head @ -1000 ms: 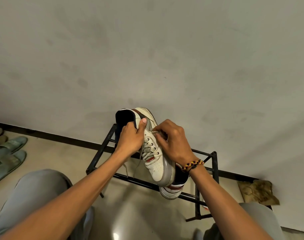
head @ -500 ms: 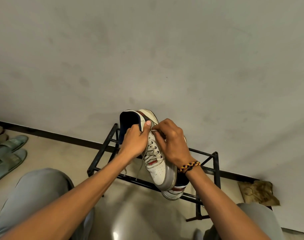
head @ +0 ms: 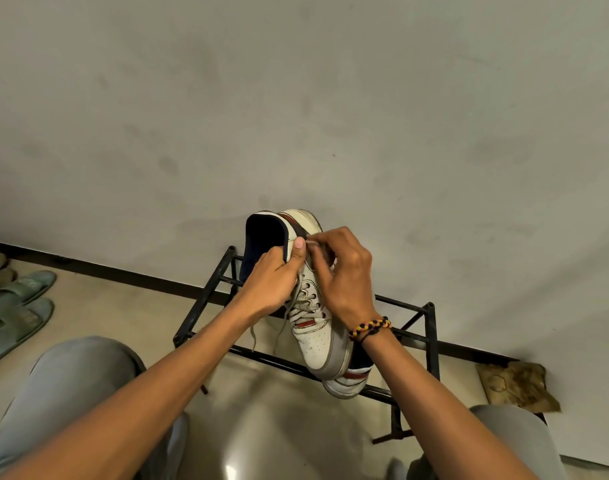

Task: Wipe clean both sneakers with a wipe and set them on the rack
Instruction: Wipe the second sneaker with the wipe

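Note:
I hold a worn white sneaker with red and navy trim above the black metal rack, toe pointing down toward me. My left hand grips its navy tongue and collar, thumb pressed on the edge. At the top of the lacing, my right hand has its fingers pinched on what looks like a lace end. Loose laces hang below my left hand. A second sneaker lies on the rack under the held one, only its end showing. No wipe is visible.
The rack stands against a grey wall with a dark skirting. Green slippers lie on the floor at left. A crumpled brown paper bag sits at the wall on the right. My knees frame the bottom of the view.
My right hand has slid up the lacing toward the collar, closer to my left thumb. The sneaker stays in my left hand, tilted a little more upright.

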